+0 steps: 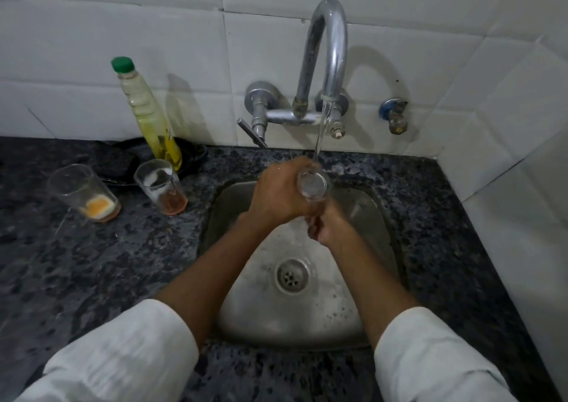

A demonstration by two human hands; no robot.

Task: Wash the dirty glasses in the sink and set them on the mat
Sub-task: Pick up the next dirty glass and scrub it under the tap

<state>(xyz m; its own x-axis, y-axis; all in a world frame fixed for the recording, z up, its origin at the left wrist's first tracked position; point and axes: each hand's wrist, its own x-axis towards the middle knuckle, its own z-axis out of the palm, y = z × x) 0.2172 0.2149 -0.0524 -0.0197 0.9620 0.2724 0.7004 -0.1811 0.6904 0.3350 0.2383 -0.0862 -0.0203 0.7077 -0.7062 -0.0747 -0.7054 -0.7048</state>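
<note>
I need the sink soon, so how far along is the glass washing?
Nothing looks finished: no washed glass and no mat are in view. In hand: both hands, left and right, hold one glass under the running tap over the sink. Left: two dirty glasses wait on the counter, one with orange residue, one with reddish dregs.

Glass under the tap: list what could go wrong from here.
1. The glass is wet and gripped in the left hand and right hand over the steel sink; a slip could crack it.
2. Its rim sits close under the tap, so lifting it could knock the spout.
3. Two dirty glasses, one with orange dregs and one with reddish dregs, stand by the sink's left edge; a left elbow swing could topple them.
</note>
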